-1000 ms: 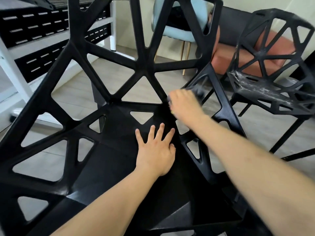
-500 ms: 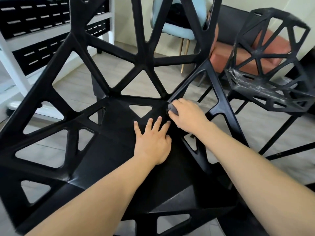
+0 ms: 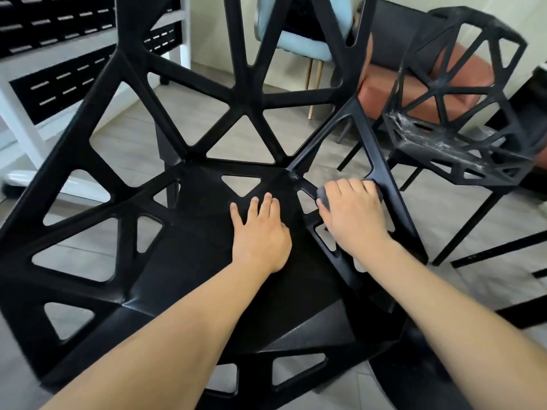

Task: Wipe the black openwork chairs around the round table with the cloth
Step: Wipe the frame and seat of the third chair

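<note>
A black openwork chair [image 3: 189, 261] fills the head view, its seat below me and its back rising ahead. My left hand [image 3: 260, 232] lies flat on the seat with fingers spread. My right hand [image 3: 352, 214] presses a dark grey cloth [image 3: 324, 199] onto the right side strut where seat and armrest meet; only the cloth's edges show under my fingers. A second black openwork chair [image 3: 450, 140] stands at the right, its seat streaked with pale dust.
A white frame with black perforated panels [image 3: 53, 69] stands at the left. Behind are a light blue chair [image 3: 296, 45] on wooden legs and an orange-brown seat [image 3: 414, 90]. Grey wood-look floor [image 3: 488, 232] shows between the chairs.
My right hand with the cloth has slid from the seat's back corner to the right and nearer, along the side strut. My left hand has stayed flat on the seat.
</note>
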A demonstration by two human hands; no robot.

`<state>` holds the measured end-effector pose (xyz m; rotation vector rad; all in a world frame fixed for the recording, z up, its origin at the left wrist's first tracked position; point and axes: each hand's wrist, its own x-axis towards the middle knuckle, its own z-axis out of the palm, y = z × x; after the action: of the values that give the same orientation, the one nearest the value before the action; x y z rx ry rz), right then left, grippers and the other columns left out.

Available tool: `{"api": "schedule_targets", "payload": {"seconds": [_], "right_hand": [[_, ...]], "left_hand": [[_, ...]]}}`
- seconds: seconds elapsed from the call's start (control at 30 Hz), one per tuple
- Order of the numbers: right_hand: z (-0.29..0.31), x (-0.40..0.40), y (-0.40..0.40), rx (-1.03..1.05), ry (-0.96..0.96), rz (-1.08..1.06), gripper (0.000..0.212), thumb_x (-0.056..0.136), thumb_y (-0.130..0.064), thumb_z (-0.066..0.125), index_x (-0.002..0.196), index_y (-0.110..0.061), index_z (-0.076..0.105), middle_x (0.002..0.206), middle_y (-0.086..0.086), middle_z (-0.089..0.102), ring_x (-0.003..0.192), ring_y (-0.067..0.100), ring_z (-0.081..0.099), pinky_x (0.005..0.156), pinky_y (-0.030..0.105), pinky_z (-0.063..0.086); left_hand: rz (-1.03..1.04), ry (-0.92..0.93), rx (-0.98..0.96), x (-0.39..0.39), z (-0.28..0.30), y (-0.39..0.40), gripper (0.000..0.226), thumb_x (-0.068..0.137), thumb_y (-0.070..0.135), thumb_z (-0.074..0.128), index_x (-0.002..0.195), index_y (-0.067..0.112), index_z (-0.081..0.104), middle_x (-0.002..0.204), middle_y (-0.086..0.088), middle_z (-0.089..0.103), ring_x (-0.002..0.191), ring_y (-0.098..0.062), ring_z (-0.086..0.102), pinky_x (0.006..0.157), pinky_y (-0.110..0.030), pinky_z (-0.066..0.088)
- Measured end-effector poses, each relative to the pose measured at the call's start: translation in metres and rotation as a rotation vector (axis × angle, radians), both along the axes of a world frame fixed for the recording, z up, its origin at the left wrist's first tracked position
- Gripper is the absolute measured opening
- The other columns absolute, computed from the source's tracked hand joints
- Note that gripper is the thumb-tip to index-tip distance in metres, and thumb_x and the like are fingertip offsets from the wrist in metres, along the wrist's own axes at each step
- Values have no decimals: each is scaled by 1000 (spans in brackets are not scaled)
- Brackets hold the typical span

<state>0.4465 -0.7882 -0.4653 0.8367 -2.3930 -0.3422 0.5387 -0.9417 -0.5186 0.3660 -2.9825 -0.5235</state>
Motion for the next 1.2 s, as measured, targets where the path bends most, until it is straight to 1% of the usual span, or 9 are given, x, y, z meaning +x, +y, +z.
{"api": "schedule_targets", "payload": {"seconds": [0.3,0.4,0.53,0.63,0.73,0.87,1.0,1.07,1.2], "right_hand": [[-16,30,-32,-236,-343,5,34,102,-43,36,114,-17,54,98,9,70,91,35,63,80,46,45],[-20,48,-57,-334,-555,53,33,103,-45,35,110,-19,54,103,6,67,98,33,59,83,45,45],[-4,53,-36,-255,-759,80,44,93,-47,48,134,-30,52,142,-6,51,134,19,45,112,38,33],[8,57,-19,48,-674,111,68,89,-52,46,154,-43,26,159,-13,27,147,15,25,123,35,16],[9,51,-24,94,-632,141,63,100,-40,49,155,-41,19,151,-14,33,137,15,34,115,31,28],[25,9,-64,-208,-591,248,57,99,-29,57,151,-30,35,140,-8,44,129,19,43,109,36,38],[91,-60,-134,-530,-65,460,61,93,-14,66,149,-15,43,138,8,52,121,27,51,106,44,43],[123,-99,-166,-578,139,450,60,94,-16,61,150,-15,41,144,10,50,127,31,50,109,44,40],[105,-135,-203,-565,136,373,56,96,-18,54,150,-14,40,147,14,45,131,33,43,112,46,38]], "left_hand": [[23,9,111,-4,4,-2,53,103,27,32,153,11,25,167,-9,14,155,-24,7,122,-59,-2],[-37,-16,185,-1,14,-26,46,102,22,36,146,11,36,160,-13,26,148,-28,23,122,-48,14],[-36,28,26,6,28,-91,48,101,22,44,147,10,36,152,-12,33,137,-32,36,113,-40,31],[75,183,-170,-10,28,-135,55,98,25,46,149,8,35,157,-15,30,146,-34,26,122,-43,20],[164,290,-346,-38,31,-163,60,95,26,45,148,2,33,151,-17,36,145,-35,28,123,-47,17],[167,234,-448,-56,17,-172,64,98,30,37,151,-2,24,148,-18,44,149,-35,23,124,-50,3],[173,253,-467,-58,3,-170,64,97,26,36,152,-4,21,135,-16,49,144,-36,30,125,-50,1],[164,273,-465,-59,4,-171,62,96,23,36,150,-3,24,127,-12,50,140,-33,34,125,-49,2],[160,311,-433,-59,4,-171,58,92,17,44,144,-6,36,116,-13,53,128,-32,44,125,-49,9]]}}
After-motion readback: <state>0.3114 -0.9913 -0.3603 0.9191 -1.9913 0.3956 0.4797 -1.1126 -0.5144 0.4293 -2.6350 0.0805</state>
